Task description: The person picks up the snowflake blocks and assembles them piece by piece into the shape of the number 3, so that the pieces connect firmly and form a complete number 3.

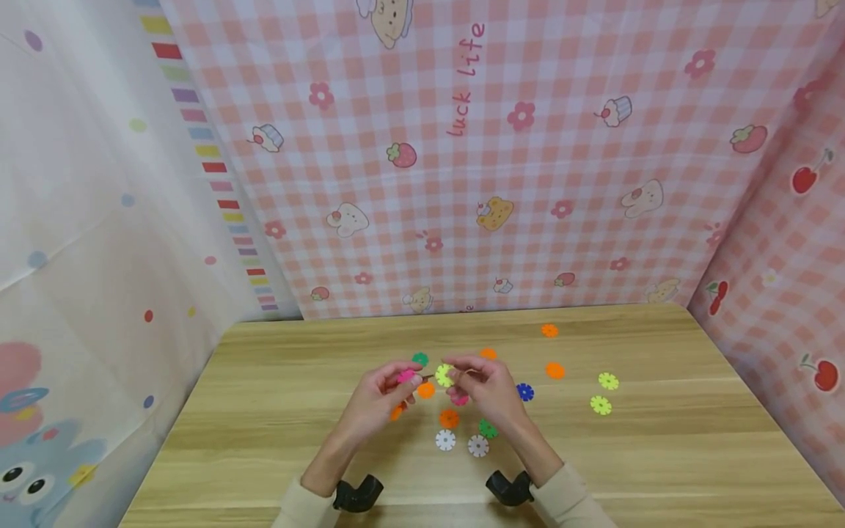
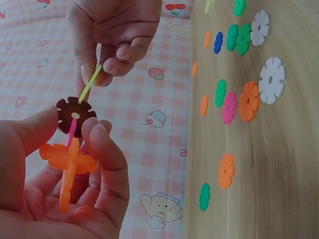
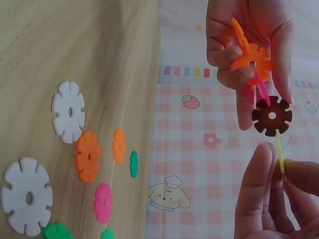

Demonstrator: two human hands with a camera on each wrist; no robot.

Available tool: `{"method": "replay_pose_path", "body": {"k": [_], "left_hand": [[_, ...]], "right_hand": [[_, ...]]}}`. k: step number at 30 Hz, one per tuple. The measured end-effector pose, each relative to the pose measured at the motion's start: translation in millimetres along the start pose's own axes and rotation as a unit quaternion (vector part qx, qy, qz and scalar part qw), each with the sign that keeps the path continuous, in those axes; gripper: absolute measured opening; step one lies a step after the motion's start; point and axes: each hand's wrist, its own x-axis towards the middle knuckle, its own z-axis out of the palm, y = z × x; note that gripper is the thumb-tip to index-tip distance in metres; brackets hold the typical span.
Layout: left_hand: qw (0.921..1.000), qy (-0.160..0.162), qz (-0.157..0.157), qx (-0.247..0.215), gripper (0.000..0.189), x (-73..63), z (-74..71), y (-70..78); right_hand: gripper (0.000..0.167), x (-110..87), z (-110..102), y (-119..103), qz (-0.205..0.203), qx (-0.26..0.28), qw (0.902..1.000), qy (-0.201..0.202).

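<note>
My left hand (image 1: pixel 376 396) holds a short chain of notched plastic discs, its thumb and a finger at the edges of the brown disc (image 2: pixel 65 110). Behind that disc, a pink disc (image 2: pixel 71 130) joins it to two crossed orange discs (image 2: pixel 66 181), which lie over the palm in the left wrist view. My right hand (image 1: pixel 491 392) pinches a yellow-green disc (image 1: pixel 443 376) between thumb and fingers. That disc stands edge-on to the brown one, and their rims meet in both wrist views. How deep the notches engage I cannot tell.
On the wooden table (image 1: pixel 264 440) lie several loose discs: white discs (image 1: pixel 445 440), a blue disc (image 1: pixel 524 392), orange discs (image 1: pixel 555 370), yellow-green discs (image 1: pixel 601 405) and green discs (image 1: pixel 488 428). A pink checked cloth (image 1: pixel 462 176) hangs behind the table.
</note>
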Motion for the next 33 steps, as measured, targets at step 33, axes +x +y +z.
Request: {"method": "replay_pose_path", "body": {"k": [33], "left_hand": [[0.9986,-0.036,0.012,-0.037,0.038,-1.1,0.9,0.0]], "right_hand": [[0.012,-4.8,3.1,3.0,-0.046,0.007,0.9989,0.008]]}}
